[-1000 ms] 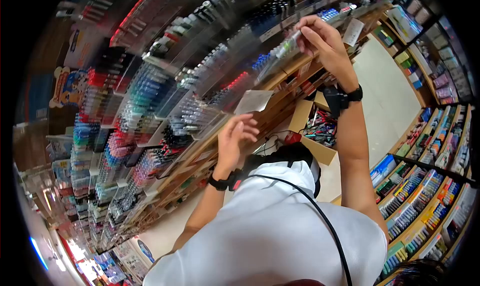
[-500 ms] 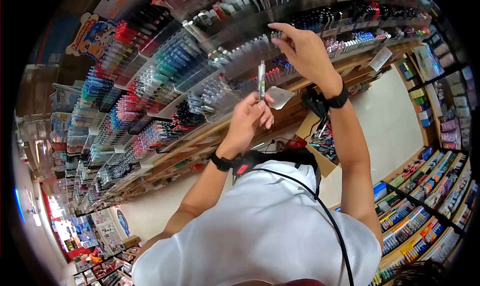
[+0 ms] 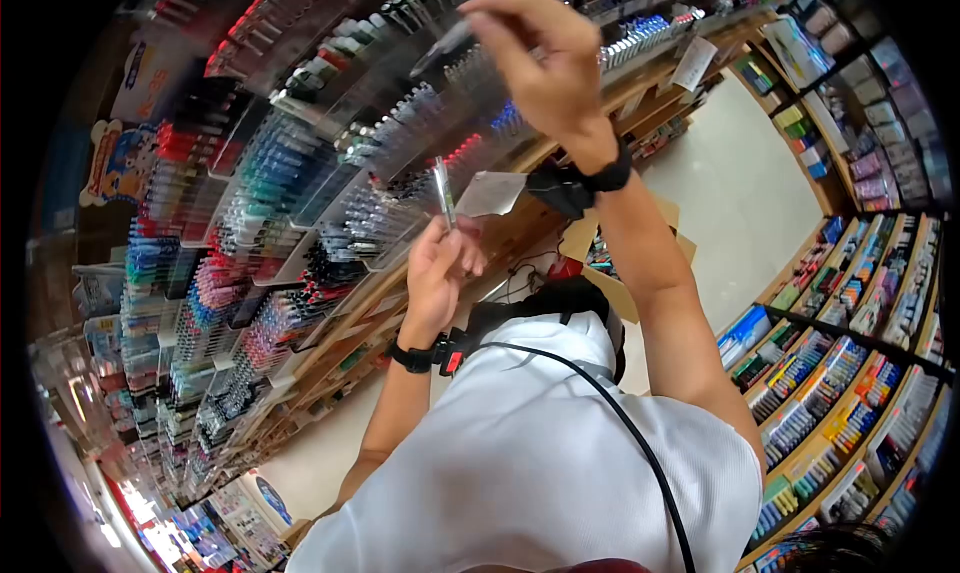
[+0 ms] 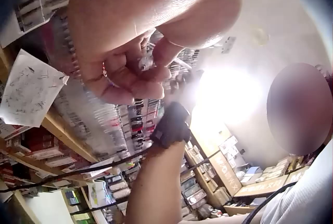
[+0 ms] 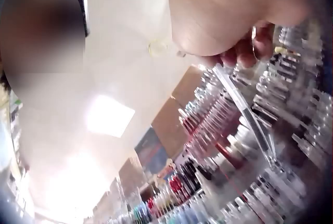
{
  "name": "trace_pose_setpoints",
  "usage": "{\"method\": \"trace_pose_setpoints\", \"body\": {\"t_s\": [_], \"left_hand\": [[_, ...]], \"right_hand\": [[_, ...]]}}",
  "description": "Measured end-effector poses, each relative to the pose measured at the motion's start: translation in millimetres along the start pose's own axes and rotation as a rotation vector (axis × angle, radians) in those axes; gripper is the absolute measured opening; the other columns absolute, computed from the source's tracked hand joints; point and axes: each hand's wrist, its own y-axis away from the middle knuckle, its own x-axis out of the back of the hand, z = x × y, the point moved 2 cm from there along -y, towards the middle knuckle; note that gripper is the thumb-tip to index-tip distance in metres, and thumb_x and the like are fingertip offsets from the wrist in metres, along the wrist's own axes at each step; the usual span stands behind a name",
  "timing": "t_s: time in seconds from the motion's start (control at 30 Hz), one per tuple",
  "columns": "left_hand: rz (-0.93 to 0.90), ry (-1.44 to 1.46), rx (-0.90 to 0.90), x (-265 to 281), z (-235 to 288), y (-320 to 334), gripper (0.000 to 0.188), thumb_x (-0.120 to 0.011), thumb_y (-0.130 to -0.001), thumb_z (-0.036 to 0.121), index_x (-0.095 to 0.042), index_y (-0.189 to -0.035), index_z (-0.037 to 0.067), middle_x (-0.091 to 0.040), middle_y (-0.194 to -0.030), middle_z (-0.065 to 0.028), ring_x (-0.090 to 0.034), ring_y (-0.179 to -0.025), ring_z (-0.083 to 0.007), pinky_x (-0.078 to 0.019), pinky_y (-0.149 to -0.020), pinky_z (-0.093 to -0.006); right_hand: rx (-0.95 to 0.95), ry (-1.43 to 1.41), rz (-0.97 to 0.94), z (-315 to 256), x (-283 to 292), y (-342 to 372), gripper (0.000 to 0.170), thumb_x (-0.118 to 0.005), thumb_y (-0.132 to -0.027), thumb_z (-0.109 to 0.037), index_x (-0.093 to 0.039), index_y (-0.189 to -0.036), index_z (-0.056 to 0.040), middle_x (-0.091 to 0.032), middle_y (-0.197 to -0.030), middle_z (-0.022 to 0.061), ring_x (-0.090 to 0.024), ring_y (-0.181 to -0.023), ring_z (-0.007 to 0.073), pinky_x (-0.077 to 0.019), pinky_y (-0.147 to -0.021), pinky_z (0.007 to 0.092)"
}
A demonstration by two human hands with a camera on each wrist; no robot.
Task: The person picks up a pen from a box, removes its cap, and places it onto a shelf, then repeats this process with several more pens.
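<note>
My left hand (image 3: 438,273) holds a slim silver-and-clear pen (image 3: 444,195) upright, its upper part standing above the thumb and fingers. In the left wrist view the curled fingers (image 4: 122,81) hide most of that pen. Higher up and to the right, my right hand (image 3: 545,63) reaches over the pen rack (image 3: 390,243). Its thumb and fingertips pinch a clear, slender pen (image 3: 442,49), blurred in the head view. The right wrist view shows this clear pen (image 5: 240,103) slanting down from the fingertips in front of the racked pens.
Clear dividers split the rack into rows of colored pens. A white paper sheet (image 3: 490,193) hangs at its front edge. Below stands an open cardboard box (image 3: 625,298) with pens inside. More stocked shelves (image 3: 830,403) line the right side, across a pale floor (image 3: 740,193).
My right hand has moved up and left over the rack and now pinches a clear pen. The pen in my left hand came into view half a second ago and stays there; the head view has turned.
</note>
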Motion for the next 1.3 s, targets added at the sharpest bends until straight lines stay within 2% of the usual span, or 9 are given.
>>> {"method": "trace_pose_setpoints", "body": {"t_s": [0.07,0.13,0.27,0.5,0.6,0.9,1.0,1.23,1.3], "left_hand": [[-0.007,-0.008,0.003,-1,1,2,0.025,-0.052,-0.108,0.022,-0.054,-0.120,0.000,-0.048,-0.073,-0.0011,-0.051,-0.069,-0.0147,-0.0456,-0.075,-0.0331],[-0.013,-0.015,0.004,2,0,4,0.025,-0.053,-0.108,0.022,-0.054,-0.120,0.000,-0.048,-0.073,-0.0011,-0.051,-0.068,-0.0147,-0.0451,-0.075,-0.0331],[-0.005,0.009,0.013,10,-10,4,0.030,-0.055,-0.108,0.024,-0.055,-0.121,-0.003,-0.049,-0.075,-0.0028,-0.053,-0.070,-0.0167,-0.0467,-0.075,-0.0334],[-0.022,-0.001,0.054,0,-13,2,0.026,-0.052,-0.108,0.020,-0.054,-0.120,-0.002,-0.049,-0.073,-0.0019,-0.051,-0.068,-0.0150,-0.0466,-0.076,-0.0349],[-0.025,-0.010,0.050,-1,-13,1,0.026,-0.053,-0.108,0.021,-0.054,-0.120,-0.002,-0.050,-0.073,-0.0019,-0.052,-0.068,-0.0150,-0.0471,-0.076,-0.0349],[-0.012,-0.010,0.040,0,-10,6,0.027,-0.053,-0.108,0.022,-0.055,-0.121,-0.002,-0.050,-0.074,-0.0028,-0.053,-0.071,-0.0156,-0.0466,-0.076,-0.0323],[-0.004,-0.013,0.045,3,-12,8,0.027,-0.054,-0.108,0.022,-0.055,-0.121,-0.001,-0.051,-0.075,-0.0019,-0.054,-0.068,-0.0149,-0.0474,-0.078,-0.0346],[0.011,-0.035,0.052,2,-16,9,0.026,-0.055,-0.108,0.020,-0.056,-0.120,-0.002,-0.050,-0.074,-0.0019,-0.053,-0.069,-0.0143,-0.0473,-0.078,-0.0336],[-0.002,-0.075,0.078,4,-25,9,0.025,-0.057,-0.106,0.013,-0.056,-0.123,-0.004,-0.051,-0.075,-0.0017,-0.054,-0.073,-0.0136,-0.0476,-0.071,-0.0292]], "right_hand": [[-0.089,-0.096,0.092,5,29,2,0.009,-0.073,-0.094,-0.006,-0.075,-0.102,-0.0026,-0.070,-0.078,0.0026,-0.060,-0.067,0.0064,-0.0460,-0.058,0.0250],[-0.432,-0.109,0.038,2,66,3,0.011,-0.064,-0.099,-0.001,-0.072,-0.107,-0.0017,-0.065,-0.081,-0.0024,-0.053,-0.064,0.0037,-0.0429,-0.056,0.0209],[-0.436,0.176,0.015,35,123,8,0.010,-0.063,-0.097,0.004,-0.069,-0.103,-0.0004,-0.066,-0.081,-0.0002,-0.060,-0.071,0.0066,-0.0473,-0.062,0.0231],[-0.212,0.301,-0.046,54,120,20,0.013,-0.068,-0.099,-0.006,-0.076,-0.109,-0.0040,-0.064,-0.077,-0.0041,-0.053,-0.065,0.0023,-0.0395,-0.057,0.0218],[-0.209,0.336,-0.160,59,102,25,0.013,-0.068,-0.095,-0.007,-0.075,-0.106,-0.0043,-0.074,-0.087,0.0081,-0.068,-0.070,0.0181,-0.0518,-0.066,0.0307],[-0.275,0.383,-0.477,107,76,47,0.016,-0.072,-0.092,-0.008,-0.074,-0.106,-0.0011,-0.072,-0.093,0.0112,-0.065,-0.076,0.0256,-0.0527,-0.072,0.0341],[-0.364,0.567,-0.552,115,75,53,0.014,-0.072,-0.089,-0.014,-0.078,-0.100,-0.0066,-0.075,-0.094,0.0123,-0.069,-0.084,0.0360,-0.0550,-0.078,0.0424],[-0.467,0.397,-0.191,66,91,52,0.019,-0.076,-0.091,-0.021,-0.078,-0.100,-0.0037,-0.076,-0.086,0.0076,-0.069,-0.075,0.0142,-0.0539,-0.070,0.0277],[-0.630,0.066,-0.221,47,86,77,0.020,-0.078,-0.090,-0.021,-0.077,-0.101,-0.0037,-0.075,-0.085,0.0038,-0.066,-0.071,0.0107,-0.0530,-0.067,0.0294]]}}
